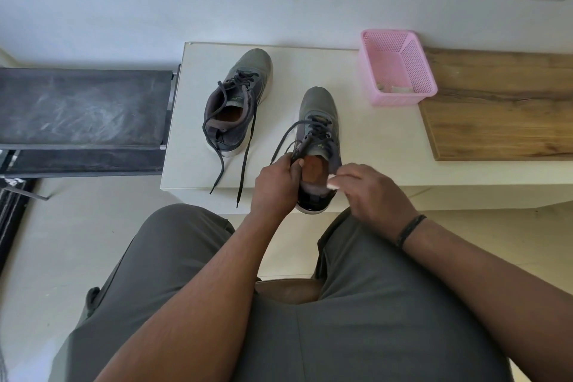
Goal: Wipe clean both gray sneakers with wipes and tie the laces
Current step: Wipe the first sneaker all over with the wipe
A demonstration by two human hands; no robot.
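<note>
Two hands work the nearer gray sneaker, its toe pointing away: left hand pinches its lace at the tongue, right hand, just beside the collar, grips a white wipe.

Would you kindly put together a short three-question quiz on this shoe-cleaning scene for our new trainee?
1. True or false: the left hand pinches the laces of the near sneaker.
2. What does the right hand hold? A) a brush B) a white wipe C) nothing
3. Fill in: the laces of the far sneaker lie ____.

Key
1. True
2. B
3. untied; they trail loose over the white table, left of the pink basket.
</note>
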